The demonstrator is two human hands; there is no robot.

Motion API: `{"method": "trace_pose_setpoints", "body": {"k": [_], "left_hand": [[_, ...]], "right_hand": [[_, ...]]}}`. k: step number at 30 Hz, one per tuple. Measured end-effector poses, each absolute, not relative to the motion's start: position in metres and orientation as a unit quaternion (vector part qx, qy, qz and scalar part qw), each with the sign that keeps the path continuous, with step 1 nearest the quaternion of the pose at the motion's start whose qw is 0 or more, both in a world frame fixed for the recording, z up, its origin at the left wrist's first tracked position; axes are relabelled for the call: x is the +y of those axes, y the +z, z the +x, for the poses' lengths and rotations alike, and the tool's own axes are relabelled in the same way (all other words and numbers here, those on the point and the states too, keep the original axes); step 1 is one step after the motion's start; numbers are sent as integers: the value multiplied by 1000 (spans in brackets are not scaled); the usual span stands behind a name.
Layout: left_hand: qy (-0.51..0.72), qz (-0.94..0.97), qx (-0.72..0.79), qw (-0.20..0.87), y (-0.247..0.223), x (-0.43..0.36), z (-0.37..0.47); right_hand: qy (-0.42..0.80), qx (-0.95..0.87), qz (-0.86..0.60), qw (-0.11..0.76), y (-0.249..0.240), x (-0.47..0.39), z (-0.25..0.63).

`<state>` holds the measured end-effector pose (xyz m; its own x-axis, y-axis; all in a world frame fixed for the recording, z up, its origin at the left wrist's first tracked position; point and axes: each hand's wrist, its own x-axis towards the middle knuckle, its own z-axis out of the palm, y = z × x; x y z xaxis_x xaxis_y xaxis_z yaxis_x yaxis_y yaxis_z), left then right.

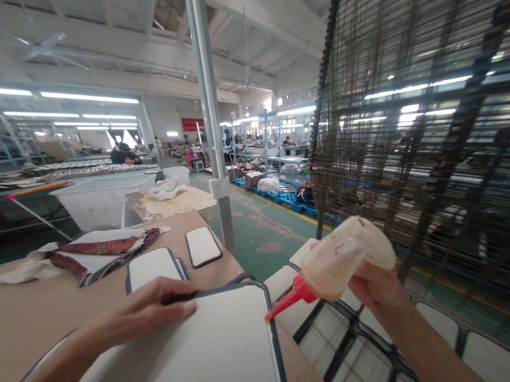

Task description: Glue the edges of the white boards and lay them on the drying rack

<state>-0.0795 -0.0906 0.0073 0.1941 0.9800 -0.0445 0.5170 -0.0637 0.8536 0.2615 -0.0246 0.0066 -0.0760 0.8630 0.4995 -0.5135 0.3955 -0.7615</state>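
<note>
My right hand (376, 281) is wrapped round a squeeze bottle (333, 259), a cloudy yellowish one with a red nozzle. The bottle is tilted, and its nozzle tip (268, 317) meets the right edge of a large white panel (202, 356) with dark blue edging. At the panel's far edge, my left hand (157, 306) grips it, thumb on the white face and fingers over the rim. Two smaller white pieces with dark edging, one nearer (152, 267) and one farther (203, 246), lie on the brown table just beyond.
Patterned red fabric (106, 250) lies on the brown table (84, 297). A metal post (208, 96) with a socket box rises beyond its corner. Tall wire racks (413, 99) stand at right, above a low rack holding white panels (435, 324). Another person (124, 154) works far left.
</note>
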Motion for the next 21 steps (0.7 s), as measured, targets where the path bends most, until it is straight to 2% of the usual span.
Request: {"method": "trace_pose_setpoints", "body": {"k": [3, 10, 17, 21], "left_hand": [[247, 649, 542, 473, 18, -90, -82], [291, 600, 554, 499, 6, -82, -88], [296, 574, 544, 536, 13, -83, -89], [338, 544, 559, 526, 9, -84, -90]], "right_hand": [[534, -520, -169, 645, 6, -26, 258], [559, -502, -175, 636, 7, -30, 250], [593, -500, -148, 614, -3, -29, 255], [593, -493, -142, 621, -9, -30, 257]]}}
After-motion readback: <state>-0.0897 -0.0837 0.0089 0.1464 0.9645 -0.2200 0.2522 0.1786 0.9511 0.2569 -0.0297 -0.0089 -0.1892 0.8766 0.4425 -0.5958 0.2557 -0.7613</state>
